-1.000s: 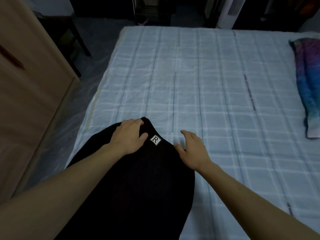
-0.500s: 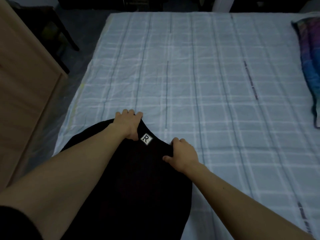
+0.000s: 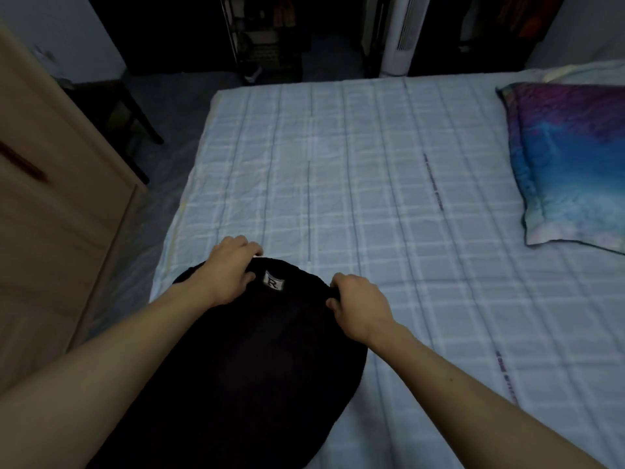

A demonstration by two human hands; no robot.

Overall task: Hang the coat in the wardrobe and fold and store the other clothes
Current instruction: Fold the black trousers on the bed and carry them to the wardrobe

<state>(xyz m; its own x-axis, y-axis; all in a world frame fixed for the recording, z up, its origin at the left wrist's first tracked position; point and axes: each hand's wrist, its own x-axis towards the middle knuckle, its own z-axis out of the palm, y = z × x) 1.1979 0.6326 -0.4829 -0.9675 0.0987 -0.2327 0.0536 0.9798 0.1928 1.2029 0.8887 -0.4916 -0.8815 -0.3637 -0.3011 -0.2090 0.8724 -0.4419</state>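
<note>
A black garment (image 3: pixel 243 360) with a small white label marked R (image 3: pixel 274 280) lies on the near left part of the bed (image 3: pixel 372 198). My left hand (image 3: pixel 230 269) grips its far edge just left of the label. My right hand (image 3: pixel 358 306) pinches the same edge on the right side. Both forearms reach over the cloth, and its near end runs out of view at the bottom.
A wooden wardrobe (image 3: pixel 50 214) stands at the left, with a strip of floor between it and the bed. A blue and purple pillow (image 3: pixel 571 164) lies at the right. A dark stool (image 3: pixel 111 113), a white tower fan (image 3: pixel 399 35) and dark shelving stand beyond the bed.
My right hand went from lying open beside the garment to closing on its far edge. My left hand's fingers curled into a grip. The view has tilted up.
</note>
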